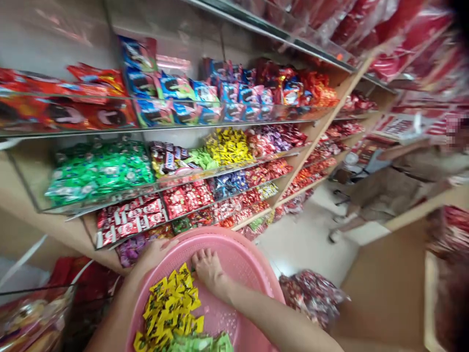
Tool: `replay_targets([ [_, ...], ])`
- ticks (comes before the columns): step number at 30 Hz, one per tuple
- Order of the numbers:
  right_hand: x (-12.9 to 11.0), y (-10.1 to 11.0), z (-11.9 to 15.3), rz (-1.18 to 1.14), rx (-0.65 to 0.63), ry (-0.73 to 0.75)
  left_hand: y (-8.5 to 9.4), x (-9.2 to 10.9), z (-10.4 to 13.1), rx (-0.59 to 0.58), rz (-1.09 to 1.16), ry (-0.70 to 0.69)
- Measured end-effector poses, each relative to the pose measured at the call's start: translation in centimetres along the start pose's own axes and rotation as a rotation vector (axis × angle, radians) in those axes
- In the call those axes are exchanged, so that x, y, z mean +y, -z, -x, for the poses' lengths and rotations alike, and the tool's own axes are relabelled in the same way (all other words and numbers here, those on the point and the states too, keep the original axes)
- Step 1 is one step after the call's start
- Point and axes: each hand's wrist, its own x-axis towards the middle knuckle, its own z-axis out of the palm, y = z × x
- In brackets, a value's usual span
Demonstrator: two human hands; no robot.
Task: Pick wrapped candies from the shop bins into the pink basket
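Observation:
A round pink basket point(252, 259) is at the bottom centre, with yellow-wrapped candies point(172, 308) at its left side and light green ones point(200, 343) at the bottom. My left hand point(159, 252) grips the basket's upper left rim; part of it is hidden behind the rim. Inside the basket, my right hand point(208, 269) lies with its fingers spread, holding nothing, just right of the top of the yellow candies.
Glass-fronted shelves point(154, 185) hold green candies point(102, 171), yellow candies point(229, 146) and many colourful packs. On the floor at right lies a bag of dark red candies point(311, 296). A person point(388, 188) sits farther back.

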Motion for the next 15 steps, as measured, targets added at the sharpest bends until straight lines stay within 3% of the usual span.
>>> replay_targets([
  [3, 4.1, 5.1, 1.9, -0.131, -0.097, -0.034, -0.8, 0.5, -1.5, -0.026, 0.0, -0.082],
  [5, 8.4, 9.0, 4.3, -0.317, -0.069, -0.012, -0.9, 1.3, -2.6, -0.03, -0.009, -0.103],
  [7, 13.1, 12.1, 7.7, -0.547, 0.156, 0.012, -0.9, 2.4, -3.6, -0.021, -0.017, -0.11],
  [9, 17.1, 13.4, 11.8, -0.67, 0.383, -0.107, -0.9, 3.7, -4.7, 0.002, -0.019, -0.11],
  [12, 20.2, 11.1, 17.5, -0.837, 0.636, -0.39, -1.7, 6.1, -6.4, 0.028, 0.01, -0.154],
  [15, 20.6, 5.4, 21.5, -1.016, 0.8, -0.699, -3.6, 9.0, -8.3, 0.008, 0.043, -0.228],
])
